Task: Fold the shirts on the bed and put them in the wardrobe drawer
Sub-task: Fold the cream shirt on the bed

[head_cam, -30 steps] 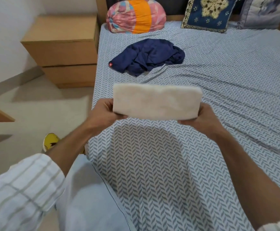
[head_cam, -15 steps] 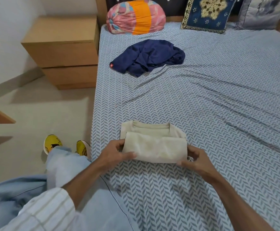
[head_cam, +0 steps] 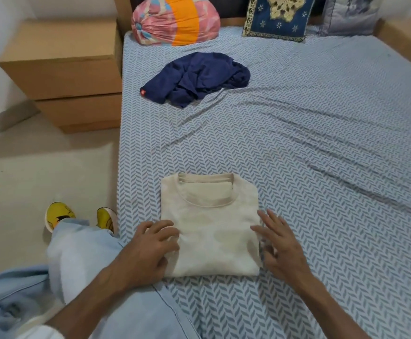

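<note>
beige shirt: the folded beige t-shirt lay flat on the bed sheet at about 6 o'clock of the bed, collar toward 12 o'clock, a neat rectangle.
left hand: the left hand rested on the shirt's 9 o'clock edge, fingers loosely curved over the cloth and spread; it held nothing that could be seen, though whether the fingertips tucked under the edge could not be told.
right hand: the right hand lay at the shirt's 3 o'clock edge, fingers straight and spread, touching the cloth and sheet, gripping nothing.
navy shirt: a crumpled navy shirt sat well apart at 12 o'clock from the beige one, not yet folded.
bedhead: an orange and pink bundle and a blue embroidered cushion stood at 12 o'clock along the headboard.
bedside: a wooden bedside cabinet stood at 10 o'clock off the bed; yellow shoes showed on the floor at 8 o'clock.
wardrobe drawer: not in view.
step in hand: judged as the finish of folding the first shirt, both hands pressing its sides square.
next move: it likely called for either sliding both hands under the folded shirt so it kept its shape on the way to the drawer, or reaching to 12 o'clock for the navy shirt and spreading it flat first.
</note>
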Motion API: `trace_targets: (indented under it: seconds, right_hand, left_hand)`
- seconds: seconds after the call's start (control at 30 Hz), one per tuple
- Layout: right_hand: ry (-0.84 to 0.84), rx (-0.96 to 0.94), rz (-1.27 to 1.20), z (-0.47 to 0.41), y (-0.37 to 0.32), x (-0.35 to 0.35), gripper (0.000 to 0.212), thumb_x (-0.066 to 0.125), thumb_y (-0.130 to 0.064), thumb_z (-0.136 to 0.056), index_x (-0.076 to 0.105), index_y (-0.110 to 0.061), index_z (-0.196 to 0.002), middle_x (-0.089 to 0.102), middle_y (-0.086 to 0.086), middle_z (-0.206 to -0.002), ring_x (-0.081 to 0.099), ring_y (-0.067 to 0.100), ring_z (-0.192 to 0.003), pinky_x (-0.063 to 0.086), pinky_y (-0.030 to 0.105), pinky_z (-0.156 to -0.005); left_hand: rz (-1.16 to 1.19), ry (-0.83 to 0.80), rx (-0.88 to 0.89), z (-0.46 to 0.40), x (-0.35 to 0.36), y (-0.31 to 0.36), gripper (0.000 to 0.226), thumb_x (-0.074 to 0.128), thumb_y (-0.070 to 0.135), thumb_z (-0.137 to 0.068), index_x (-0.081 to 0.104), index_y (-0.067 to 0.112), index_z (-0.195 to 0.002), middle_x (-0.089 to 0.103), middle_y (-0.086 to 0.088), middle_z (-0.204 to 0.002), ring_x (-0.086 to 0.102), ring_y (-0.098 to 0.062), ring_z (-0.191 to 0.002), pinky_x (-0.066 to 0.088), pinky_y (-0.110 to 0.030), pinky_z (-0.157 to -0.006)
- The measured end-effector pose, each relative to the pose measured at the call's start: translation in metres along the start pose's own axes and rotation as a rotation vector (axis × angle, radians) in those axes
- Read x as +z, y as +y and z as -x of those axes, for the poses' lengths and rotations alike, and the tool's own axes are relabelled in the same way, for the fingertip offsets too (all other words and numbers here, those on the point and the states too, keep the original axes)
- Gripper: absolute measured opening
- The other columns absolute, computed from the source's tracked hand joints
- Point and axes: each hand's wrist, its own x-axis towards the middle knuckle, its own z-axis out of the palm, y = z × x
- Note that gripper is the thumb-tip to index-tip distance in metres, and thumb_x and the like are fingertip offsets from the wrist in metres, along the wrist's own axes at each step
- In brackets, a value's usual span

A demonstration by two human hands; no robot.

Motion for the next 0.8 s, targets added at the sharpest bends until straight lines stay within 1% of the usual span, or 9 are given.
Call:
trace_targets:
  seconds: [0.13, 0.2, 0.27, 0.33, 0.43, 0.53, 0.6, 0.7, 0.8]
  right_hand:
    - [-0.244, -0.080, 0.283, 0.008, -0.026, 0.022, 0.056, 0.038, -0.040, -0.100, 0.034, -0.026, -0.154, 0.019, 0.001, -0.165, 0.016, 0.018, -0.154, 0.008, 0.039, -0.123]
    - [-0.303, -0.050, 0.286, 0.003, -0.027, 0.031, 0.050, 0.036, -0.043, -0.102, 0.040, -0.031, -0.150, 0.027, -0.002, -0.163, 0.025, 0.018, -0.151, 0.015, 0.039, -0.120]
    - [-0.172, -0.006, 0.166, -0.011, -0.030, 0.032, 0.037, 0.048, -0.035, -0.100, 0.059, -0.023, -0.133, 0.048, 0.002, -0.150, 0.046, 0.021, -0.138, 0.034, 0.039, -0.113]
    - [0.005, 0.222, 0.068, -0.032, -0.037, 0.027, 0.035, 0.059, -0.027, -0.097, 0.061, -0.016, -0.130, 0.050, 0.003, -0.146, 0.049, 0.021, -0.132, 0.036, 0.034, -0.114]
    - [0.024, 0.714, -0.106, -0.068, -0.037, 0.016, 0.063, 0.067, -0.029, -0.089, 0.043, -0.014, -0.145, 0.052, 0.005, -0.141, 0.050, 0.026, -0.129, 0.038, 0.035, -0.109]
    - [-0.054, 0.987, -0.281, -0.097, -0.033, 0.010, 0.057, 0.075, -0.037, -0.070, 0.057, -0.012, -0.117, 0.069, 0.007, -0.109, 0.066, 0.025, -0.096, 0.056, 0.040, -0.084]
    - [-0.063, 1.052, -0.307, -0.110, -0.033, 0.009, 0.059, 0.077, -0.043, -0.055, 0.062, -0.009, -0.101, 0.071, 0.009, -0.098, 0.068, 0.024, -0.085, 0.059, 0.042, -0.074]
    - [-0.075, 1.132, -0.097, -0.118, -0.037, 0.011, 0.094, 0.078, -0.056, -0.055, 0.049, -0.006, -0.130, 0.049, 0.015, -0.137, 0.047, 0.034, -0.127, 0.048, 0.051, -0.099]
    - [-0.038, 1.122, -0.056, -0.116, -0.035, 0.011, 0.106, 0.079, -0.051, -0.069, 0.027, -0.001, -0.146, 0.030, 0.020, -0.150, 0.030, 0.039, -0.140, 0.040, 0.054, -0.107]
  left_hand:
    - [0.073, -0.004, 0.058, -0.010, 0.009, 0.021, 0.026, 0.060, 0.027, -0.079, 0.070, 0.026, -0.103, 0.064, 0.004, -0.116, 0.058, -0.017, -0.111, 0.050, -0.031, -0.084]
    - [0.149, 0.048, 0.015, -0.017, 0.011, 0.025, 0.022, 0.056, 0.031, -0.085, 0.074, 0.023, -0.096, 0.067, 0.003, -0.107, 0.061, -0.017, -0.100, 0.054, -0.032, -0.078]
    - [0.225, 0.165, -0.132, -0.023, 0.014, 0.024, 0.028, 0.054, 0.034, -0.085, 0.077, 0.020, -0.092, 0.068, 0.001, -0.101, 0.061, -0.017, -0.096, 0.055, -0.036, -0.080]
    - [0.277, 0.262, -0.354, -0.030, 0.019, 0.014, 0.034, 0.054, 0.038, -0.085, 0.075, 0.017, -0.101, 0.066, 0.000, -0.108, 0.058, -0.018, -0.103, 0.050, -0.036, -0.091]
    - [0.413, 0.229, -0.737, -0.049, 0.010, -0.003, 0.043, 0.066, 0.035, -0.088, 0.063, 0.010, -0.124, 0.061, -0.008, -0.123, 0.056, -0.025, -0.114, 0.042, -0.034, -0.099]
    - [0.584, 0.123, -1.069, -0.067, -0.004, -0.014, 0.058, 0.073, 0.034, -0.088, 0.051, 0.008, -0.135, 0.060, -0.012, -0.128, 0.058, -0.031, -0.116, 0.046, -0.035, -0.091]
    - [0.710, 0.092, -1.192, -0.077, -0.011, -0.019, 0.041, 0.075, 0.035, -0.085, 0.060, 0.009, -0.114, 0.067, -0.010, -0.111, 0.064, -0.029, -0.098, 0.049, -0.039, -0.077]
    - [0.769, 0.087, -1.208, -0.080, -0.013, -0.027, 0.031, 0.080, 0.030, -0.080, 0.059, 0.009, -0.074, 0.066, -0.010, -0.070, 0.061, -0.026, -0.062, 0.049, -0.038, -0.057]
    - [0.828, 0.042, -1.221, -0.081, -0.017, -0.029, 0.043, 0.085, 0.034, -0.075, 0.049, 0.012, -0.067, 0.056, -0.009, -0.064, 0.057, -0.025, -0.058, 0.042, -0.030, -0.052]
